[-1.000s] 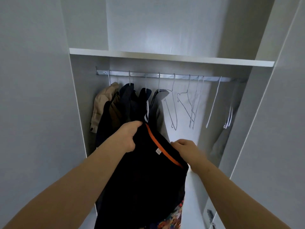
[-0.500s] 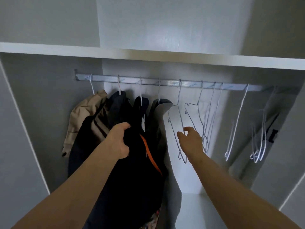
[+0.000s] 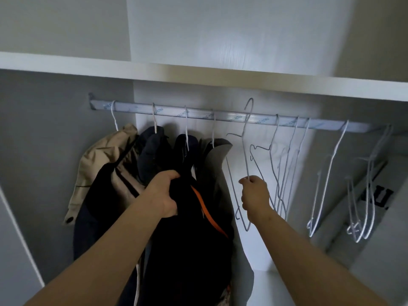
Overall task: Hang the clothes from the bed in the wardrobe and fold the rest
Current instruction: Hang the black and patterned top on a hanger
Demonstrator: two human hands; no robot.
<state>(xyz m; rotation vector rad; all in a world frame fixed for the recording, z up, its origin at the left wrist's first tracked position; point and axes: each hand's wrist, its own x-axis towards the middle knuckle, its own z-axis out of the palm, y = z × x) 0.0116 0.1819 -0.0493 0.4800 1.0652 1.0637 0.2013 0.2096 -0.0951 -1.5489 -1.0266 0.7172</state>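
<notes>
Fetching a hanger is the step in hand, we judge: our right hand (image 3: 255,195) pinches an empty wire hanger (image 3: 244,151) by its wire, and above that grip the hook stands clear over the rail (image 3: 176,112). Our left hand (image 3: 164,195) clutches the bunched top of the black garment (image 3: 187,250), which hangs below that fist, just left of the hanger. Next we must bring the two together, threading the wire's shoulders into the neck opening, then set the hook on the rail above.

- Beige fabric jacket (image 3: 97,164), hung far left.
- Bunch of empty white wire hangers (image 3: 359,217), far right.
- Grey garment with black lettering (image 3: 395,219), behind those hangers.
</notes>
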